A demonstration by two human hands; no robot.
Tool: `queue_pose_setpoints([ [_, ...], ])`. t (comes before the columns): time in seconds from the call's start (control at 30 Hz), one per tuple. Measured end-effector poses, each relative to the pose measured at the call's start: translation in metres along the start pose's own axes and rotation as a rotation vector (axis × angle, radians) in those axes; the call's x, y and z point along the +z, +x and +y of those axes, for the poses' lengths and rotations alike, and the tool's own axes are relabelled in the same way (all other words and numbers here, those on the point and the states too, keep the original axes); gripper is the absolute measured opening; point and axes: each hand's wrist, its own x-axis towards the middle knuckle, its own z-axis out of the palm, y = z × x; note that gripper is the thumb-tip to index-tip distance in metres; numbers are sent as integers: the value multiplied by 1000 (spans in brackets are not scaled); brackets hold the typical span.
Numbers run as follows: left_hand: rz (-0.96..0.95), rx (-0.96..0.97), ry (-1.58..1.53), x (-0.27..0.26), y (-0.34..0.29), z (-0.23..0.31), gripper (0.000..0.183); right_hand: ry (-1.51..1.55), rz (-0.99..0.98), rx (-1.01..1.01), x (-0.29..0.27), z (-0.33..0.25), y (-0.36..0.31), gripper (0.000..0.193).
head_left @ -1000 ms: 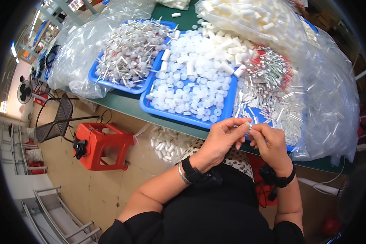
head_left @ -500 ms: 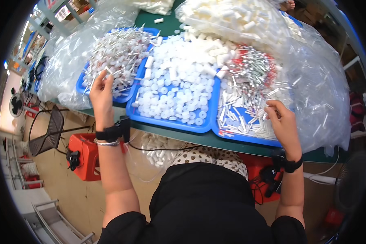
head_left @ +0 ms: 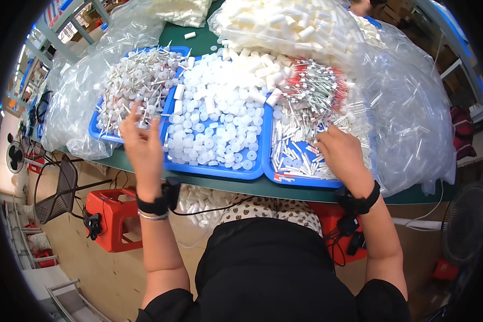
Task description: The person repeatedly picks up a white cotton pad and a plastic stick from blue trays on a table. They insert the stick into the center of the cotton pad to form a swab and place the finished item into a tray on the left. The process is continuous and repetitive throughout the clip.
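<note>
My left hand (head_left: 142, 142) hovers at the near right corner of the left blue tray (head_left: 103, 136), fingers apart, with nothing visible in them. That tray is heaped with thin white sticks carrying translucent discs (head_left: 139, 80). Over the right blue tray (head_left: 306, 181), my right hand (head_left: 344, 155) dips with fingertips pinched together among small white sticks (head_left: 295, 158); what they grip is hidden. Behind those sticks lies a bundle of thin metallic pins with red parts (head_left: 314, 88). Between my hands, the middle blue tray (head_left: 214, 170) holds loose translucent discs (head_left: 209, 139).
White cylinders (head_left: 257, 64) spill behind the middle tray from a large plastic bag (head_left: 284, 21). Clear plastic bags flank the trays on the left (head_left: 72, 112) and right (head_left: 408, 118). Below the green table (head_left: 225, 185) are red stools (head_left: 112, 220) and a fan (head_left: 467, 225).
My left hand has come down and right, toward the near side of the left tray, its fingers spreading. My right hand has shifted left and its fingertips dip into the sticks. The view has shifted slightly.
</note>
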Motion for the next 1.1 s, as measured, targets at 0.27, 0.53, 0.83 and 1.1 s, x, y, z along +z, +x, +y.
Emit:
queue_pose_setpoints([
  [0.27,-612,346,-145,52,-64,83,33,228,-39,-7,-12,-10,-7,6],
  [0.53,-561,346,-119,67,-69,66,24,406,124,-56,-22,-23,-8,13],
  [0.83,-555,270,-170,73,-77,64,13,553,-16,183,-21,-22,-22,16],
  [1.1,-508,261,-121,71,-70,59,9,917,-57,373,-14,-10,-28,18],
])
